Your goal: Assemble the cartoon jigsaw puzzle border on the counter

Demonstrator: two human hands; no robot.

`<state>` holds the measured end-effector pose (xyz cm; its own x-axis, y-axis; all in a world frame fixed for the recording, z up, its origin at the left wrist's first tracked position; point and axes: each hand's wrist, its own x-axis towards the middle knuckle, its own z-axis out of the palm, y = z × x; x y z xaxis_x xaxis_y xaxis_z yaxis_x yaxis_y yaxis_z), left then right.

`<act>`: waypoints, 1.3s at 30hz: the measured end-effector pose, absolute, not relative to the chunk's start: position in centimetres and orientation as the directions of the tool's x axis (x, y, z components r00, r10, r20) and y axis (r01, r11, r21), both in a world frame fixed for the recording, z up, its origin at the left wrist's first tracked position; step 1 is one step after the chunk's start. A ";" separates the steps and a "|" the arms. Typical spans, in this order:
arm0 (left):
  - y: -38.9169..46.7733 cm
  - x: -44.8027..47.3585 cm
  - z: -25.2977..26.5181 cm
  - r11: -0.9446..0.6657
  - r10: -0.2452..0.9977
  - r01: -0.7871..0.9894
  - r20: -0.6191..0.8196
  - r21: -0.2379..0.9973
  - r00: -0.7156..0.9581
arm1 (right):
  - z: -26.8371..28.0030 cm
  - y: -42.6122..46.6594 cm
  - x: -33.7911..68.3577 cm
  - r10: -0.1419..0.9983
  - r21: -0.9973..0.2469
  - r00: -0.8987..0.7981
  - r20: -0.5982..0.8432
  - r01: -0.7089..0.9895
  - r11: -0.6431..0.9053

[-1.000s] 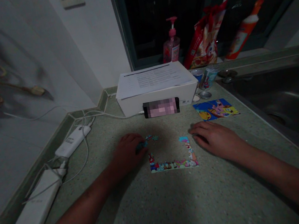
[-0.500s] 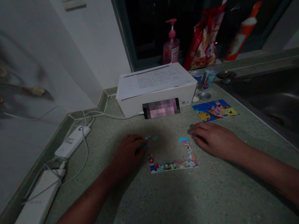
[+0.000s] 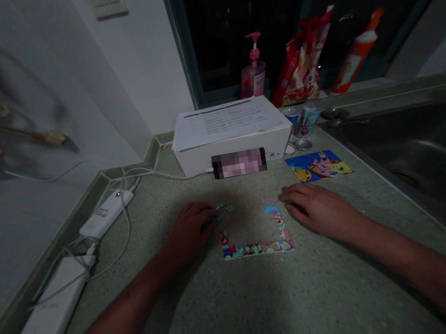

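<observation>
A partly joined jigsaw puzzle lies on the counter, its pieces forming a bottom edge and two sides. Small loose-looking puzzle pieces sit above its left side. At these pieces, the fingertips and thumb of my left hand are closed on a small bluish puzzle piece, mostly covered by the fingers. My right hand rests on the counter just right of the puzzle's upper right corner, fingers stretched out and holding nothing visible. Beyond it lies a colourful cartoon picture card.
Behind the puzzle stands a white box with a printed sheet on top. A blurred-out device leans at its front, with a cable. Power strips lie left; a sink is right. Cans stand beside the box.
The view has shifted slightly. Both hands keep nearly the same places, and the puzzle looks unchanged.
</observation>
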<state>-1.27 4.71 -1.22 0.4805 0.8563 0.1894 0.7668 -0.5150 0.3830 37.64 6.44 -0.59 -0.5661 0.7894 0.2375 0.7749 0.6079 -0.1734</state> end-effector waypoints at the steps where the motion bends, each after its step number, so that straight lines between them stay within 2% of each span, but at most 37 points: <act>1: 4.7 -1.2 -1.2 -0.511 0.859 0.770 0.188 0.382 0.477 | -0.6 6.4 37.6 0.792 -0.175 -0.563 0.236 0.777 0.604; 33: 4.7 -1.4 -0.6 -0.492 0.870 0.789 0.182 0.368 0.458 | -0.5 6.3 37.6 0.788 -0.176 -0.560 0.256 0.775 0.607; 39: 4.8 -2.2 0.4 -0.434 0.901 0.815 0.199 0.384 0.386 | -0.5 6.4 37.6 0.789 -0.187 -0.558 0.256 0.772 0.607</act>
<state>-2.17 4.85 0.37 0.3864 0.9007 0.1985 0.8151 -0.4342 0.3835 37.60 6.40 -0.51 -0.5584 0.7892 0.2557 0.7723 0.6071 -0.1870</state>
